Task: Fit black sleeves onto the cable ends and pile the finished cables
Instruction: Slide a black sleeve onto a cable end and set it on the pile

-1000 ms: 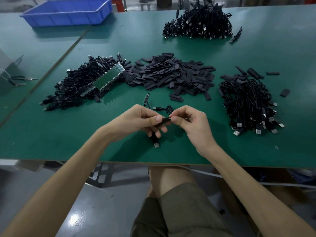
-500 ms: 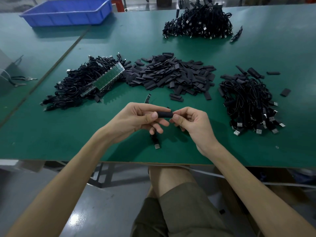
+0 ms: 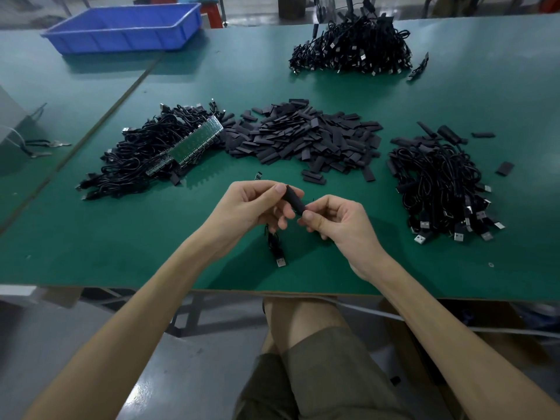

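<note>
1. Two hands pinch one black sleeve (image 3: 294, 200) above the green table (image 3: 91, 253).
2. Upper end: left hand (image 3: 251, 207); lower end: right hand (image 3: 336, 222).
3. Beneath hangs the cable (image 3: 274, 241); its USB plug (image 3: 281, 262) touches the table.

A tilted black sleeve (image 3: 294, 200) covers one cable (image 3: 273, 241) end above the tabletop (image 3: 363, 256), its USB plug (image 3: 281, 262) hanging below, loose sleeves (image 3: 303, 140) heaped behind, sleeved cables (image 3: 439, 183) piled right.

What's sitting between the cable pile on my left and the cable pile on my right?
A heap of loose black sleeves lies between the left cable pile and the right cable pile, as the head view shows.
</note>
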`<state>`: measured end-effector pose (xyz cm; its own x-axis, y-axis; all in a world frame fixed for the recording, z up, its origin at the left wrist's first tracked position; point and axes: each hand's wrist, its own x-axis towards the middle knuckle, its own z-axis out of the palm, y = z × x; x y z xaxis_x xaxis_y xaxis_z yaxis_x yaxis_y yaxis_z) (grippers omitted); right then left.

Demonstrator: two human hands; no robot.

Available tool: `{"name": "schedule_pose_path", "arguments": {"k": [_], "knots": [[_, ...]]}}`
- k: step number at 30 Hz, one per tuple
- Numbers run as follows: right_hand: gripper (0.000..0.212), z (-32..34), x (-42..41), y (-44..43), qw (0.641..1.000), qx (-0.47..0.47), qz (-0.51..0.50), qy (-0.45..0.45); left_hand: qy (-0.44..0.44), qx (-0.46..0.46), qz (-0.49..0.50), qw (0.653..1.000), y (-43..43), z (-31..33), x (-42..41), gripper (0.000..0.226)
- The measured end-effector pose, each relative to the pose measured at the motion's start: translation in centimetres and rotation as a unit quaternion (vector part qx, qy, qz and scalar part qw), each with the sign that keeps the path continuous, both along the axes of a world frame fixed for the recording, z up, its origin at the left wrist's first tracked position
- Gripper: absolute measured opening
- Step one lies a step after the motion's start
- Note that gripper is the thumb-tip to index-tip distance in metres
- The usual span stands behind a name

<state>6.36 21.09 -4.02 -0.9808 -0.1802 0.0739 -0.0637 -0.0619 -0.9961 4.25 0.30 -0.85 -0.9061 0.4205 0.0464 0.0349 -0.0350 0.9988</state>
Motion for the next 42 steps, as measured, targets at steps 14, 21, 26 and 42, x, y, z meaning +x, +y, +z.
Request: {"name": "schedule_pose_path", "arguments": {"k": [14, 21, 26, 42], "knots": [[0.020, 0.5, -0.5, 0.7, 0.970, -0.207, -0.124, -0.024, 0.283, -0.453, 0.058, 0.843, 4.3, -0.7, -0.7, 0.038], [0.018, 0.8, -0.9, 1.1, 0.948, -0.261, -0.179, -0.041, 0.414, -0.476, 0.068, 0.773, 5.7, 0.1, -2.0, 0.017], [0.026, 0.7, -1.4, 0.9, 0.939, -0.267, -0.201, -0.085, 0.304, -0.348, 0.107, 0.880, 6.8, 2.7, -4.2, 0.004], [0.045, 0.4, -0.6, 0.5, 0.993, -0.057, -0.089, -0.044, -0.059, -0.174, 0.036, 0.982, 20.9, 4.4, -6.8, 0.024]]}}
